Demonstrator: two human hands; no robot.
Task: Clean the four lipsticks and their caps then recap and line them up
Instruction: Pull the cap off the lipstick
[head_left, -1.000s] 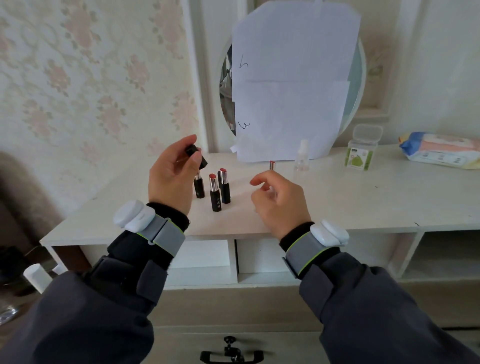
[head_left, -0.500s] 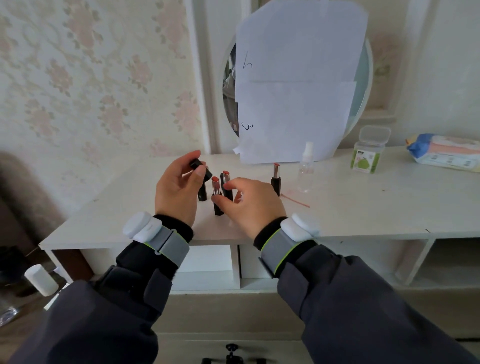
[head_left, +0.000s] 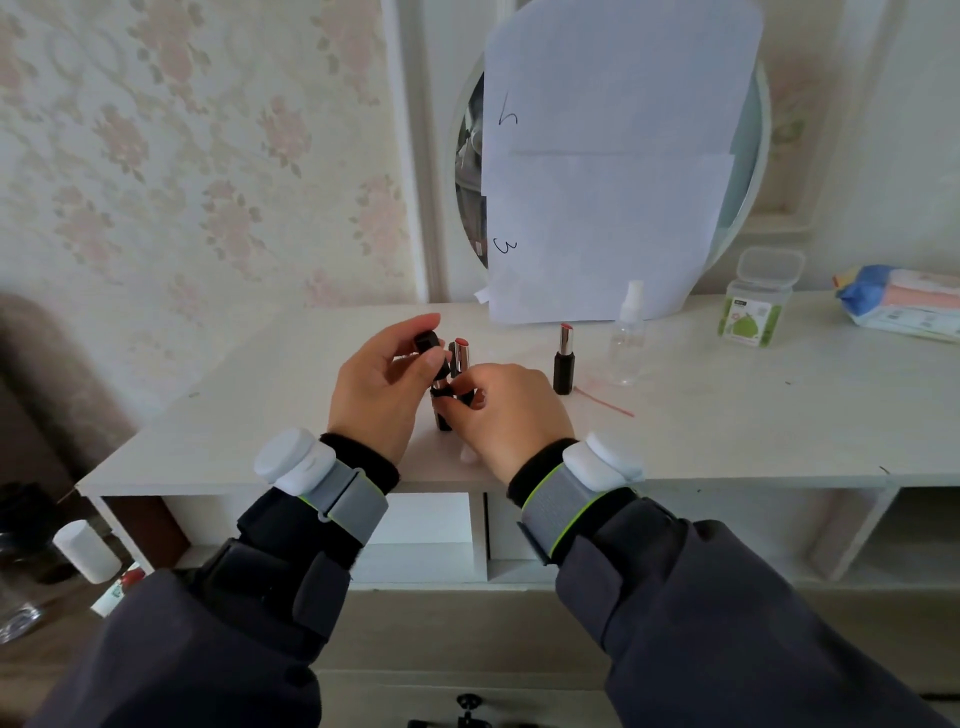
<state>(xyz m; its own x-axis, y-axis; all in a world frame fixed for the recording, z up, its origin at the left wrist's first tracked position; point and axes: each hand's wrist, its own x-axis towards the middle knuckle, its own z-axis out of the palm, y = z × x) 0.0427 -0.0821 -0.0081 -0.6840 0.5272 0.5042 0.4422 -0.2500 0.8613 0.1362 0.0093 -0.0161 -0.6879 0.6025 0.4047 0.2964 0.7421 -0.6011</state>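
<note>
The right hand (head_left: 511, 410), which a second ago hung in the air near the lone lipstick (head_left: 563, 361), has crossed over to the cluster of uncapped lipsticks (head_left: 460, 358) by the left hand (head_left: 379, 387). Its fingers (head_left: 457, 402) are now curled in around the black base of one of them, low on the table (head_left: 727, 415), apparently pinching it, though the hand hides most of the contact. The left hand keeps its grip on a black cap (head_left: 427, 341), thumb and fingers clamped on it just above and touching distance from the cluster.

That reads as the recapping step getting under way: cap in one hand, a lipstick taken up by the other. How many sticks stand behind the hands cannot be told; one red tip shows between them, and the lone lipstick stands upright and uncapped, well to the right beside a clear spray bottle (head_left: 627, 338).

Legible writing is scarce. The paper sheets (head_left: 613, 171) covering the round mirror (head_left: 470, 171) carry a handwritten "3" and, higher up, a mark like a "4" (or an "h"). The green-labelled box (head_left: 753, 306) and the wipes pack (head_left: 904, 304) have print too small to read.
</note>
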